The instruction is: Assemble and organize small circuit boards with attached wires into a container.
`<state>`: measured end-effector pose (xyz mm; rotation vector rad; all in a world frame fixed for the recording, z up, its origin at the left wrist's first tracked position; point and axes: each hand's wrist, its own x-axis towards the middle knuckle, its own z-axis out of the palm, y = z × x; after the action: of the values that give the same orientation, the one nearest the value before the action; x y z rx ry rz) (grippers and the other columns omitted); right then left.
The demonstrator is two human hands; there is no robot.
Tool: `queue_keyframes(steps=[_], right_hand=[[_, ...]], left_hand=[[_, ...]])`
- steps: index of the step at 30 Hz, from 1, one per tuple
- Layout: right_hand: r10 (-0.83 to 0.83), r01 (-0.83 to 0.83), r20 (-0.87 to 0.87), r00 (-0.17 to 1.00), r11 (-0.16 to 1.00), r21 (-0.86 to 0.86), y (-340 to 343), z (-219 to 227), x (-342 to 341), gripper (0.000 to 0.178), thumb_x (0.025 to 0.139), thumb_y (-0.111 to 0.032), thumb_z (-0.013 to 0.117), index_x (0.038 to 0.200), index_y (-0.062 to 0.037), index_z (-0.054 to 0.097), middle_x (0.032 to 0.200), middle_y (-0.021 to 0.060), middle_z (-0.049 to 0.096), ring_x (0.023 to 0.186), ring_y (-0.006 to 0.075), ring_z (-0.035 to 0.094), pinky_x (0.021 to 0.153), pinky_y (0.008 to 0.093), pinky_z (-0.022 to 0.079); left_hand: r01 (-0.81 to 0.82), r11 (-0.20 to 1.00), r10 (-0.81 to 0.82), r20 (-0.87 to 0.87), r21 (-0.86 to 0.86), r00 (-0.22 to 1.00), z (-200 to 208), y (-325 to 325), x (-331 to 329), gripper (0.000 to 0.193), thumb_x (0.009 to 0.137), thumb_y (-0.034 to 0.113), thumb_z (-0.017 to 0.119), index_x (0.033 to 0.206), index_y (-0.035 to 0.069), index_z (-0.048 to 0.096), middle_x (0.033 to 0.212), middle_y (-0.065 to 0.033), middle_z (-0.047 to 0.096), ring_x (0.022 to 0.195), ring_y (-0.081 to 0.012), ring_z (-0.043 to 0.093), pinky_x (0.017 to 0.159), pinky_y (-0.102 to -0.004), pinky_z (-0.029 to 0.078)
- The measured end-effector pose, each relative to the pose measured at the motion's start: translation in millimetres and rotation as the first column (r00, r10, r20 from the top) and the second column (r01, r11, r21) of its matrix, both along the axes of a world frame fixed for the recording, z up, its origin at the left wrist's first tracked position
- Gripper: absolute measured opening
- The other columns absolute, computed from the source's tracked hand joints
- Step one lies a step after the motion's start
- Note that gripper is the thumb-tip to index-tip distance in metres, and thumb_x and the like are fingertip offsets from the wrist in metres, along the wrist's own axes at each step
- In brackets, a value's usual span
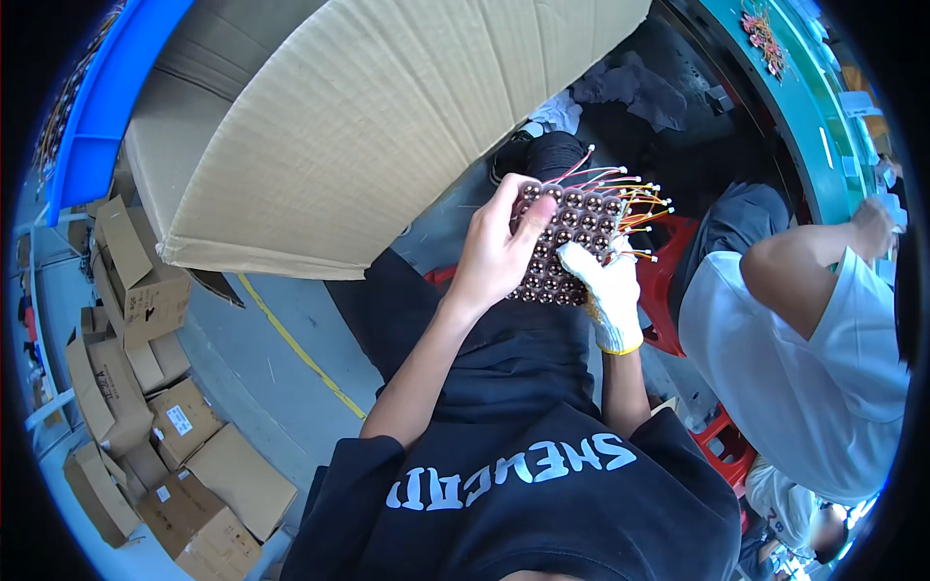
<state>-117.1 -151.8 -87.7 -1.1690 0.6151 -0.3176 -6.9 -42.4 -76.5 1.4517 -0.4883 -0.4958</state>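
Above my lap I hold a rectangular block (583,221) of small round, shiny copper-brown parts set in close rows. Several red, yellow and orange wires (639,200) with white plugs stick out past its far and right sides. My bare left hand (496,250) grips the left side, its thumb lying over the top face. On the right edge, my right hand (610,292), in a white knit glove with a yellow cuff, is closed with its thumb on the parts. The fingers under the block are hidden.
A large open cardboard box (387,126) rises ahead on the left, beside a blue bin (102,121). Cardboard cartons (194,513) are piled at lower left. A co-worker in a white shirt (785,378) sits close on the right, near a red stool (668,281) and a green worktable (765,73).
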Motion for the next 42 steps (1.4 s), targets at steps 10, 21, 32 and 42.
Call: queue_keyframes(steps=[10,21,32,42], right_hand=[[-0.065,0.065,-0.005,0.998,0.989,0.131,6.1,-36.0,-17.0,0.04,0.076,-0.002,0.074,0.114,-0.0017,0.06,0.099,0.0044,0.068,0.084,0.0099,0.063,0.076,0.0248,0.051],[-0.032,0.026,0.016,0.999,0.951,0.307,-16.4,-44.5,-31.8,0.043,0.08,-0.002,0.07,0.12,-0.0013,0.055,0.101,0.0044,0.065,0.082,0.0122,0.064,0.076,0.0265,0.053],[0.017,-0.011,-0.057,0.998,0.995,0.1,-15.9,-31.9,-33.6,0.05,0.078,-0.006,0.074,0.123,-0.0003,0.051,0.104,0.0052,0.064,0.088,0.0101,0.062,0.077,0.0249,0.051],[0.233,-0.218,-0.197,0.952,0.971,0.095,-35.1,-53.2,-61.6,0.065,0.068,-0.013,0.083,0.123,-0.0013,0.051,0.105,0.0036,0.062,0.093,0.0103,0.06,0.083,0.0254,0.048]], left_hand=[[-0.006,0.996,0.008,-0.023,0.086,1.0,-63.5,-20.9,-11.8,0.045,0.102,0.038,0.04,0.087,-0.003,0.051,0.071,-0.0024,0.051,0.072,-0.0069,0.043,0.066,-0.0269,0.039],[-0.195,0.98,0.194,-0.439,0.044,0.877,-66.6,-24.8,-17.9,0.046,0.102,0.038,0.038,0.089,-0.002,0.056,0.076,0.0,0.053,0.072,-0.0079,0.044,0.069,-0.0247,0.039],[-0.313,0.95,0.267,-0.592,0.026,0.76,-77.8,-14.1,-1.6,0.04,0.1,0.044,0.042,0.086,0.009,0.053,0.066,0.0044,0.046,0.051,-0.0059,0.042,0.044,-0.0227,0.034],[-0.519,0.85,0.462,-0.602,0.091,0.651,-94.9,-26.1,32.1,0.037,0.101,0.041,0.038,0.094,0.009,0.054,0.071,0.0023,0.048,0.055,-0.0075,0.046,0.047,-0.0254,0.039]])
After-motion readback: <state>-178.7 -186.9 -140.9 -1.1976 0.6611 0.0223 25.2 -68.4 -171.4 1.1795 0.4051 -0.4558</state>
